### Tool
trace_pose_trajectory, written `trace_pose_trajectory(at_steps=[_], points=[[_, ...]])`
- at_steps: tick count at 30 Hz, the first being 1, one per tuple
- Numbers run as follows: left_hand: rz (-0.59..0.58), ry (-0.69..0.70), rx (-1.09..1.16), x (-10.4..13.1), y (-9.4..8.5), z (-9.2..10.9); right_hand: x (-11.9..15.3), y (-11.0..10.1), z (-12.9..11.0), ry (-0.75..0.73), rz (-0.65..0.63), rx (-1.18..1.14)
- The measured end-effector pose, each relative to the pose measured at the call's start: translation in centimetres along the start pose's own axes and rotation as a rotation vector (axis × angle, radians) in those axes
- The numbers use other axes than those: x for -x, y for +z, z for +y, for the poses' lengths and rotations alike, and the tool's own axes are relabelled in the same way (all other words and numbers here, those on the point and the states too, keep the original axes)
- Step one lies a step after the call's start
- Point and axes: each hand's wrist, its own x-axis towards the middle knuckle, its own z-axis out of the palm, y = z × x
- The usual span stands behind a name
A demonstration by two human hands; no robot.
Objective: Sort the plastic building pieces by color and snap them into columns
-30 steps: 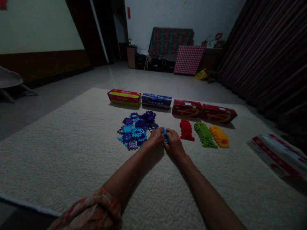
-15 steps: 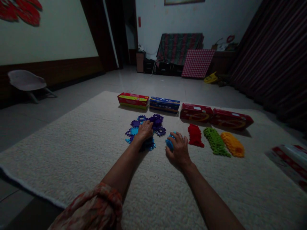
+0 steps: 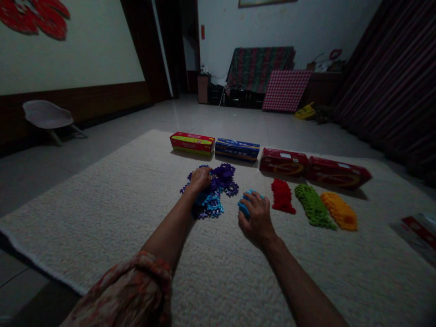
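My left hand [image 3: 200,178] is in a loose pile of purple toothed plastic building pieces [image 3: 224,174], its fingers curled down and pressed together. Its fingertips are hidden, so what they pinch cannot be made out. Light blue pieces [image 3: 215,204] lie at the near side of this pile. To the right, my right hand [image 3: 257,215] is closed over a small stack of blue plastic pieces [image 3: 244,208] resting on the mat. Beside that hand lies a row of red pieces [image 3: 282,196], then green pieces [image 3: 314,205] and orange pieces [image 3: 339,211].
A cream mat [image 3: 136,218] covers the floor. Along its far side stand a red-yellow box [image 3: 192,143], a blue box [image 3: 237,149] and two dark red boxes [image 3: 284,161]. A clear-and-red package [image 3: 422,231] lies at the right. A small chair [image 3: 49,116] stands at the left.
My left hand has shifted left and slightly back within the pile, uncovering more light blue pieces at the front. The right hand stays over the blue stack. The view has turned slightly left.
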Motion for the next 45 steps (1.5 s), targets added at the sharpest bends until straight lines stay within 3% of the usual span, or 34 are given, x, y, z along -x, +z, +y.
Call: trace_pose_trajectory(at_steps=[6,14,21,24,28,31,37,45], points=[[-0.038,-0.08,-0.038,-3.2,1.4,-1.3,-0.1,0.0,0.1,-0.013,0.0,-0.017],[0.084,-0.084,-0.067,-2.5,1.8,-1.0,-0.1,-0.1,0.1,-0.025,0.006,-0.048],[0.076,0.176,0.032,0.2,2.9,2.5,0.0,0.1,0.2,-0.025,0.002,-0.044],[0.097,0.244,0.124,-0.1,3.1,2.7,-0.1,0.0,0.0,-0.023,0.004,-0.047],[0.165,0.074,0.131,-2.0,1.8,0.5,-0.3,-0.3,-0.2,-0.031,0.015,-0.056],[0.011,-0.052,0.059,-3.7,0.3,-1.7,-0.4,-0.3,-0.2,-0.027,0.009,-0.067],[-0.294,0.009,0.006,-5.3,-0.5,-3.4,-0.2,0.1,0.2,-0.026,-0.005,-0.072],[-0.287,0.061,-0.057,-5.0,0.7,-3.3,-0.3,-0.1,0.1,-0.025,-0.009,-0.079]])
